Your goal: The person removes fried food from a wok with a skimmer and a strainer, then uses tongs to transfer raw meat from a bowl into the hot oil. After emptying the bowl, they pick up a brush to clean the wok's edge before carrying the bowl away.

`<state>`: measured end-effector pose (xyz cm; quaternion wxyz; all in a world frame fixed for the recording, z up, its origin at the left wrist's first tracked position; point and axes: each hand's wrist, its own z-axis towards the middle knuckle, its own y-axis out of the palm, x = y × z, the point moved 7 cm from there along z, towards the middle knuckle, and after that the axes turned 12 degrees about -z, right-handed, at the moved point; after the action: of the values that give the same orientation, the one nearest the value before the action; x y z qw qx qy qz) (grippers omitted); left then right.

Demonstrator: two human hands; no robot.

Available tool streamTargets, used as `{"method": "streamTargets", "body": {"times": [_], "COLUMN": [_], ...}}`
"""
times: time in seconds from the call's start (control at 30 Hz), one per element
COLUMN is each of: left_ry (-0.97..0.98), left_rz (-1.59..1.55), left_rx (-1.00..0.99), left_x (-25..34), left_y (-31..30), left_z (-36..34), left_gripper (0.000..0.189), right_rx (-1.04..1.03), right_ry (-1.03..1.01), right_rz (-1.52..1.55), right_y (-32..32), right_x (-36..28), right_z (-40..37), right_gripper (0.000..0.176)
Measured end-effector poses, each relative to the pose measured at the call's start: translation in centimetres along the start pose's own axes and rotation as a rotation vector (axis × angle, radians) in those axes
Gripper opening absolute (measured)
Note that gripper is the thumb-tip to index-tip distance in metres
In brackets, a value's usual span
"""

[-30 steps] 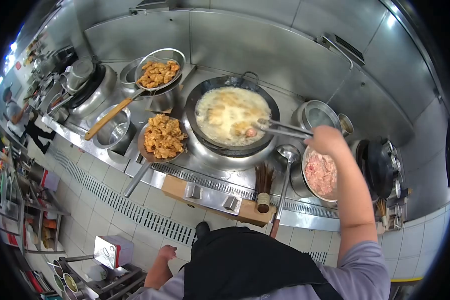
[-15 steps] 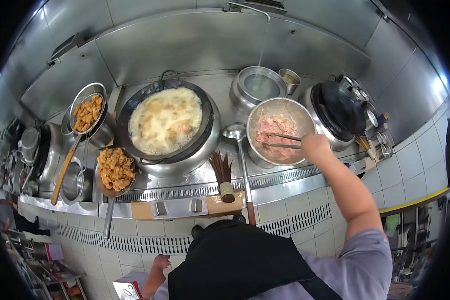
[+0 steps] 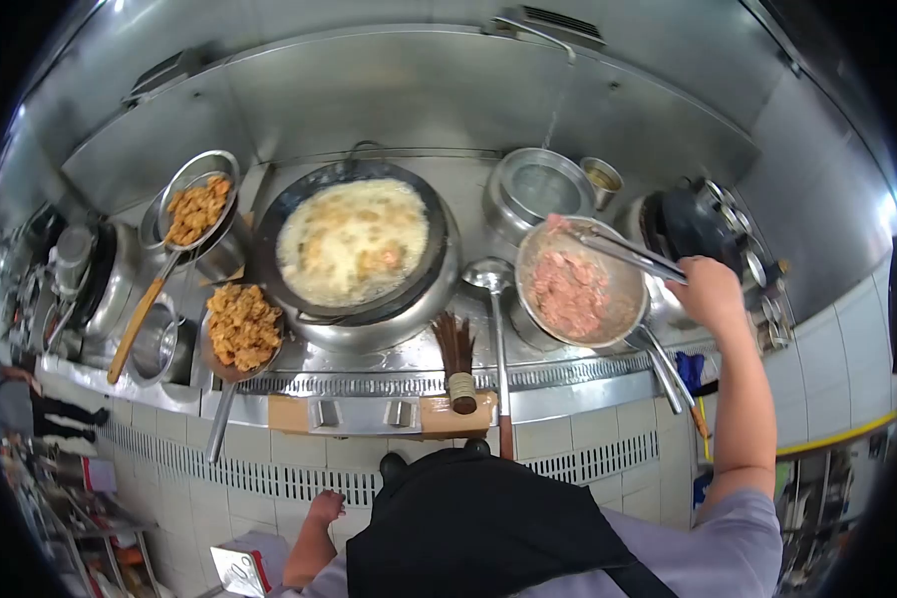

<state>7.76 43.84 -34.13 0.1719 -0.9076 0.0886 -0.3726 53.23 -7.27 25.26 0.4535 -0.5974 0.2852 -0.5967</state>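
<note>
My right hand (image 3: 710, 291) is closed round metal tongs (image 3: 633, 255). At their tips is a piece of raw meat (image 3: 558, 222), by the far rim of a metal bowl (image 3: 636, 299). More pink raw meat (image 3: 570, 291) lies in that bowl. To the left, pale foaming oil (image 3: 354, 239) with frying pieces fills a dark wok (image 3: 269, 224). My left hand (image 3: 326, 506) hangs low beside the black apron (image 3: 448, 533), away from the counter. Its fingers look curled in, and nothing shows in them.
Browned fried pieces (image 3: 241, 329) fill a long-handled skimmer; others sit in a wire strainer (image 3: 231, 164) over a pot. A ladle (image 3: 495, 309) and a bamboo brush (image 3: 458, 369) lie between wok and bowl. Water runs into a pot (image 3: 513, 204). Another person (image 3: 55, 404) stands far left.
The tongs have risen from the middle of the meat to the bowl's far rim, now with a piece at their tips. My right hand moved right; the view has shifted and the bowl looks tilted.
</note>
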Motion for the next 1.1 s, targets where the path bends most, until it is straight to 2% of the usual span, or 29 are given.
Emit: {"method": "streamTargets", "body": {"times": [0.03, 0.17, 0.2, 0.23, 0.3, 0.37, 0.4, 0.43, 0.5, 0.53, 0.6, 0.7, 0.8, 0.83, 0.9, 0.93, 0.97, 1.0, 1.1], "left_ry": [-0.187, -0.363, -0.586, -0.593, -0.350, -0.318, -0.287, -0.290, -0.135, -0.136, -0.559, -0.542, -0.567, -0.567, -0.400, -0.390, -0.264, -0.146, -0.415], "left_rz": [-0.081, -0.157, -0.398, -0.431, -0.134, -0.166, -0.176, -0.189, -0.194, -0.203, -0.413, -0.542, -0.423, -0.414, -0.161, -0.120, -0.228, -0.332, -0.039], "left_rx": [-0.011, -0.024, 0.088, 0.109, -0.058, -0.050, -0.054, -0.046, 0.025, 0.029, 0.083, 0.124, 0.103, 0.103, -0.116, -0.144, -0.256, -0.380, -0.714], "left_x": [-1.1, -3.7, -1.9, -4.7, -8.7, -11.8, -12.4, -12.8, -11.7, -9.8, -7.6, -7.1, -7.0, -7.8, -8.2, -7.9, -6.6, -4.7, 12.5], "left_y": [0.6, 1.7, 1.4, 2.0, 4.1, 5.9, 6.5, 6.8, 7.2, 7.1, 6.0, 5.4, 4.6, 4.5, 4.8, 4.2, 4.1, 3.6, -0.9], "left_z": [-1.4, -5.2, -7.9, -7.7, -5.5, -4.9, -5.1, -5.6, -6.6, -7.7, -11.5, -12.7, -13.3, -13.2, -11.6, -11.2, -11.0, -11.3, -15.2], "left_gripper": [0.015, 0.014, 0.016, 0.016, 0.019, 0.021, 0.024, 0.024, 0.021, 0.021, 0.023, 0.028, 0.029, 0.029, 0.030, 0.030, 0.031, 0.032, 0.035], "right_rx": [0.031, 0.112, 0.123, 0.045, -0.005, 0.128, 0.009, -0.015, -0.150, -0.145, -0.253, -0.142, -0.118, -0.006, -0.017, -0.087, -0.006, -0.050, -0.108], "right_ry": [-0.004, -0.072, -0.123, -0.170, -0.270, -0.438, -0.494, -0.527, -0.509, -0.517, -0.386, -0.326, -0.256, -0.216, -0.166, -0.119, -0.099, -0.058, -0.010], "right_rz": [0.020, 0.111, 0.148, 0.152, 0.232, 0.201, 0.215, 0.190, 0.222, 0.218, 0.323, 0.419, 0.423, 0.329, 0.224, 0.153, 0.067, 0.029, -0.082], "right_y": [-1.9, -8.2, -8.7, -9.5, -9.7, -8.2, -7.6, -6.2, -5.3, -5.6, -5.1, -6.3, -5.9, -4.9, -5.6, -5.7, -5.2, -5.0, -3.0], "right_x": [-0.1, -3.6, -4.9, -7.3, -12.9, -20.0, -24.3, -28.3, -35.1, -37.0, -38.6, -34.4, -25.3, -21.6, -15.1, -12.2, -9.2, -6.8, -1.4], "right_z": [0.1, 1.4, 2.2, 2.8, 4.3, 6.3, 7.1, 8.2, 8.9, 9.1, 9.3, 9.3, 8.8, 9.0, 7.4, 6.6, 5.7, 4.5, 1.7], "right_gripper": [0.030, 0.028, 0.028, 0.030, 0.031, 0.034, 0.039, 0.041, 0.041, 0.041, 0.044, 0.053, 0.066, 0.065, 0.062, 0.058, 0.051, 0.047, 0.038]}}
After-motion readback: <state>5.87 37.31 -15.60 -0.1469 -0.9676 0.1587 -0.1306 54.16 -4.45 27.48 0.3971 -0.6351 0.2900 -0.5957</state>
